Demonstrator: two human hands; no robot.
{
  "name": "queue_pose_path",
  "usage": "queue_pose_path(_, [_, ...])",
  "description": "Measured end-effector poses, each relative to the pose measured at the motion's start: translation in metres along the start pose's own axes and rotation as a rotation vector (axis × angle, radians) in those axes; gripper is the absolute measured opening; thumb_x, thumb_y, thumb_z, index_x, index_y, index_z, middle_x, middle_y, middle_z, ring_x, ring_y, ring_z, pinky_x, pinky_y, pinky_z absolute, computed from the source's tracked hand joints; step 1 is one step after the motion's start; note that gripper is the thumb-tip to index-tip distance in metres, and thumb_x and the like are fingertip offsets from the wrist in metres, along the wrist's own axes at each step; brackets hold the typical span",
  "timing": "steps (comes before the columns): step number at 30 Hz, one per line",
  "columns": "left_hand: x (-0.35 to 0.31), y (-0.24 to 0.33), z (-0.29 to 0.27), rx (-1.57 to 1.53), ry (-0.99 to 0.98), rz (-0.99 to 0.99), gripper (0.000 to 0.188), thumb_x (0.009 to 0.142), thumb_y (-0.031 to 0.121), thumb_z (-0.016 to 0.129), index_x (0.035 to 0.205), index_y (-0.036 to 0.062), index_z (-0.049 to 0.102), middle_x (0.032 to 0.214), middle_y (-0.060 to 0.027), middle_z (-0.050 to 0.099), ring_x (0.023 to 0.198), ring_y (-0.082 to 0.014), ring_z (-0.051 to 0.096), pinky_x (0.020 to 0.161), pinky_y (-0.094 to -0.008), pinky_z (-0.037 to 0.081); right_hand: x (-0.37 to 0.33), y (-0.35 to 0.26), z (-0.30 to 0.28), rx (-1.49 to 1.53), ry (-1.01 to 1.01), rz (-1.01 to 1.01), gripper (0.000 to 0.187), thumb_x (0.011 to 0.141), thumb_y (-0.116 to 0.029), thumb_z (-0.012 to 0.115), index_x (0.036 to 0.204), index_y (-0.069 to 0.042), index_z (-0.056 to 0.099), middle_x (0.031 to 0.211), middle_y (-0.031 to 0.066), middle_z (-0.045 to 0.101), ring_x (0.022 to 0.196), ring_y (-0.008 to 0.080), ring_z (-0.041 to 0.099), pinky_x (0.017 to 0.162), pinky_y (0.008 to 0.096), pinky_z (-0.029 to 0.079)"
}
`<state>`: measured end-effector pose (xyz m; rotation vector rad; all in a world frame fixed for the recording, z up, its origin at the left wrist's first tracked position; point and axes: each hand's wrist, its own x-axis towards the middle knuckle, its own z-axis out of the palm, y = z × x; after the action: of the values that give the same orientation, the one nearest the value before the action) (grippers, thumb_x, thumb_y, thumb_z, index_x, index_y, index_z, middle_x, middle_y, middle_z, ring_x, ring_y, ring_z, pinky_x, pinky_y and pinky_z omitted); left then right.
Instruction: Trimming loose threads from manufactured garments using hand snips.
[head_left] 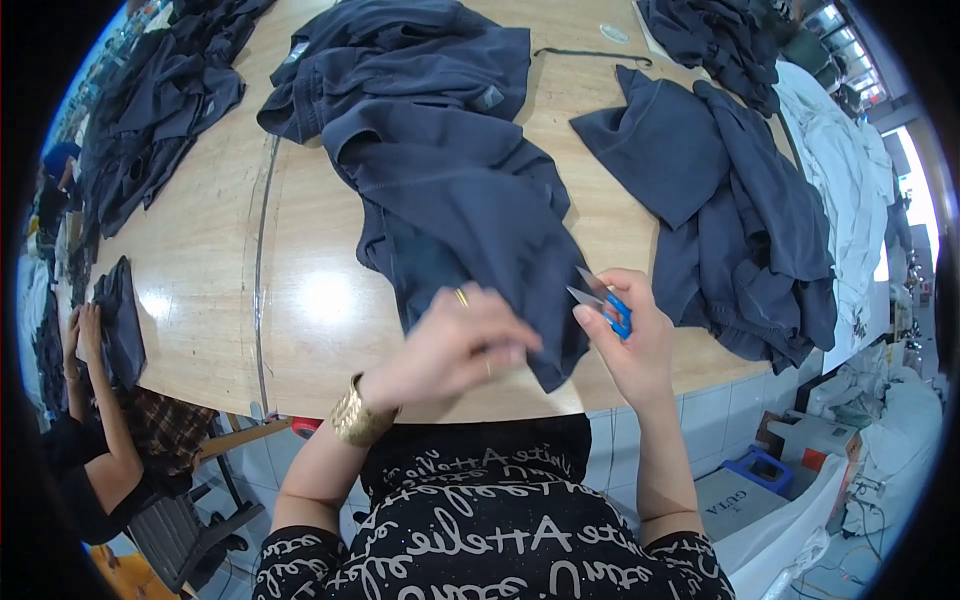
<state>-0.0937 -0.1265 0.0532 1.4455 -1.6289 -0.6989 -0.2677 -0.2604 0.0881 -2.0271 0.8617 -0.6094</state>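
Observation:
A dark blue-grey garment point(455, 190) lies spread on the wooden table in front of me, its near end reaching the front edge. Over that near end is my left hand point(470, 340), its fingers bent and smeared by motion, so whether they pinch the cloth cannot be told. My right hand point(635, 340) is closed round small scissors point(612, 308) with blue handles. Their blades are apart and point left, beside the garment's right edge.
Another dark garment point(400, 60) lies behind, next to a dark strip point(595, 54). Dark garments point(745, 210) are heaped at the right, more point(165, 110) at the far left. A co-worker's hands point(85, 330) touch dark cloth at left. White cloth point(830, 160) hangs beyond the right edge.

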Motion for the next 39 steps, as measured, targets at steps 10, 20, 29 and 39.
queue_pose_path(10, [-0.038,-0.051,-0.103,-0.1,0.838,-0.511,0.04,0.091,0.026,0.062,0.118,-0.002,0.055,0.105,-0.0125,0.062,0.099,-0.013,0.056,0.086,-0.0265,0.044,0.073,0.053,-0.014,0.036,0.078,0.056,0.017,0.083,-0.013,0.068,0.095,0.001,0.068,0.075,0.0047,0.062,0.065,0.0078,0.052,0.062,0.0239,0.043])
queue_pose_path(20, [-0.016,-0.071,-0.137,-0.996,0.918,-0.418,0.032,0.092,0.028,0.058,0.113,0.0032,0.06,0.108,-0.0082,0.064,0.099,-0.0159,0.061,0.089,-0.0317,0.047,0.137,-0.012,-0.017,0.108,0.204,-0.369,0.013,0.073,-0.004,0.073,0.081,0.001,0.064,0.08,0.0044,0.056,0.074,0.0147,0.055,0.068,0.0252,0.043])
queue_pose_path(29, [-0.068,-0.02,-0.09,-0.805,1.047,-0.606,0.035,0.089,0.013,0.059,0.118,-0.0054,0.055,0.112,-0.0125,0.061,0.101,-0.0184,0.06,0.09,-0.0296,0.048,0.053,-0.011,-0.042,-0.406,-0.033,-0.543,0.024,0.061,0.005,0.072,0.08,-0.006,0.062,0.117,0.0061,0.058,0.059,0.0141,0.057,0.056,0.0279,0.048])
queue_pose_path(39, [-0.122,-0.048,-0.052,-0.767,0.919,-0.813,0.036,0.087,0.013,0.062,0.118,-0.0032,0.056,0.112,-0.0097,0.062,0.102,-0.0159,0.058,0.09,-0.0275,0.045,0.035,0.008,0.004,-0.143,-0.265,-0.208,0.017,0.08,-0.005,0.068,0.096,-0.001,0.064,0.093,0.0091,0.065,0.076,0.0201,0.067,0.065,0.0309,0.052])
